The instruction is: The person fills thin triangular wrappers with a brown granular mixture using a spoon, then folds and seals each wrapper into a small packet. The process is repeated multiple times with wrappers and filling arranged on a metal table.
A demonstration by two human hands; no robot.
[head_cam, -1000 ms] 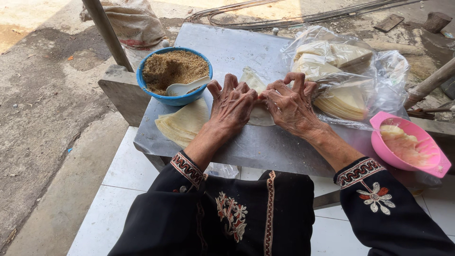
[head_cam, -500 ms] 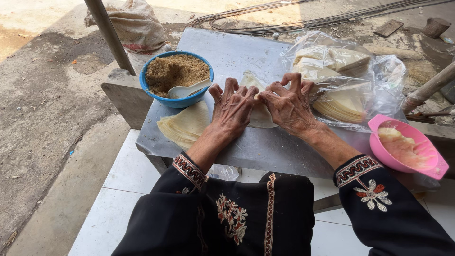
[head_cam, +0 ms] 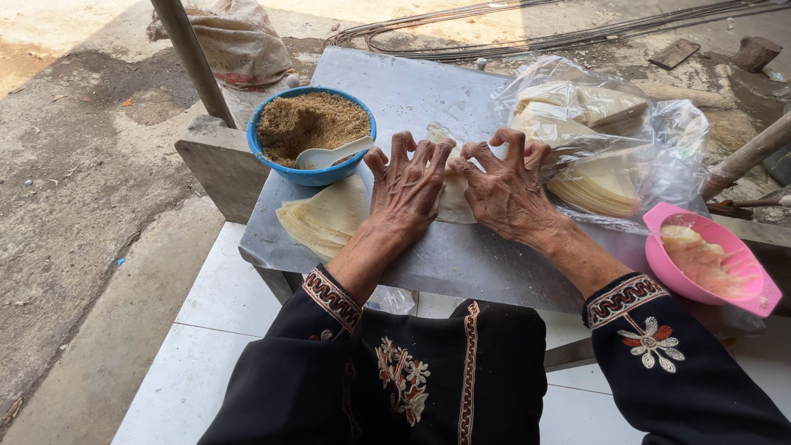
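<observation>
the left hand (head_cam: 408,185) and the right hand (head_cam: 504,188) cover most of the pale wrapper (head_cam: 454,198) under them, so only its far tip and a strip between the hands show, and whatever lies on it is hidden. left of the left hand, the spoon (head_cam: 329,155) bowl sits partly sunk in the brown filling. right of the right hand, the clear plastic bag (head_cam: 659,140) blurs the stacked sheets inside. the pink bowl (head_cam: 733,284) nearly reaches the right edge, its contents a soft, unclear mass. both sleeves run off the bottom edge.
</observation>
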